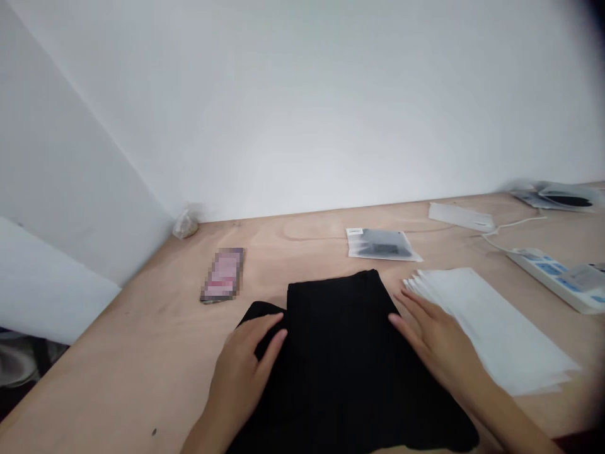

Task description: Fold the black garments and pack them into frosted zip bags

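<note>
A black folded piece of cloth (343, 353), perhaps a garment, lies on the table in front of me, with a rounded flap of it sticking out on the left. My left hand (243, 362) rests on that flap, thumb and forefinger apart and pointing at the cloth's left fold. On the other side, my right hand (439, 340) lies along the right edge, its thumb touching the cloth and its fingers stretched out. Neither hand grips anything. Right beside my right hand is a fanned stack of white sheets or bags (501, 328).
On the wooden table (142, 372), a phone (224, 274) with a blurred-out screen lies at the left. Behind the cloth is a flat clear packet (384, 244). A white power strip (553, 274) with a cord, a white strip (460, 216) and more packets (562, 197) lie right. A wall stands behind.
</note>
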{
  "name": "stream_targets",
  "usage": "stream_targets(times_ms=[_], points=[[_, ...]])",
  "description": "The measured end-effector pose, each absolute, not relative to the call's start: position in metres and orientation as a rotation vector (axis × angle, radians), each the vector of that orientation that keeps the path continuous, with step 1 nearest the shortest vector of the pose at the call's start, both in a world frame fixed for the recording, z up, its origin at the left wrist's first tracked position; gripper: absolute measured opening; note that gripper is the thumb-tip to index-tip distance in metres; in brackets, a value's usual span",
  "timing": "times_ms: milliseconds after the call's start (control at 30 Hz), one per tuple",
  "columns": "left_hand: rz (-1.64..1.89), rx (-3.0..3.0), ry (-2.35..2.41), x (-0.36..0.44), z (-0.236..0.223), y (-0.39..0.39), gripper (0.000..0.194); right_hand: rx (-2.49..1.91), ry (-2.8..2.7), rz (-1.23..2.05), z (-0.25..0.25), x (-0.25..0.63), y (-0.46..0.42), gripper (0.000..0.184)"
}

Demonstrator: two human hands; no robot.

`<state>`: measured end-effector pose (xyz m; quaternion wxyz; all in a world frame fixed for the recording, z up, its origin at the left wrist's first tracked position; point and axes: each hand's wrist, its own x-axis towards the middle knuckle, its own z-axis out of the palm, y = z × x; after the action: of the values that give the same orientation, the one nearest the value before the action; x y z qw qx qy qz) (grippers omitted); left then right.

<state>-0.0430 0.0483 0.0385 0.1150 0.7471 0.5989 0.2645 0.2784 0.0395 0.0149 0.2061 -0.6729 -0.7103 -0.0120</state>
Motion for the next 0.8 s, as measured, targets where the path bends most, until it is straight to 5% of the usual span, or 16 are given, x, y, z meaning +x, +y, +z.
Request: stream_targets(times_ms=[300, 800], points=[[0.541, 2.104, 1.875, -0.008, 0.036, 0.141, 0.032, -1.844, -1.917, 0.240, 0.014, 0.270, 0.144, 0.029], [0.720, 1.991, 1.684, -0.009, 0.031, 0.125, 0.027, -1.603, -1.429, 0.813, 0.017, 0.286, 0.123, 0.026]])
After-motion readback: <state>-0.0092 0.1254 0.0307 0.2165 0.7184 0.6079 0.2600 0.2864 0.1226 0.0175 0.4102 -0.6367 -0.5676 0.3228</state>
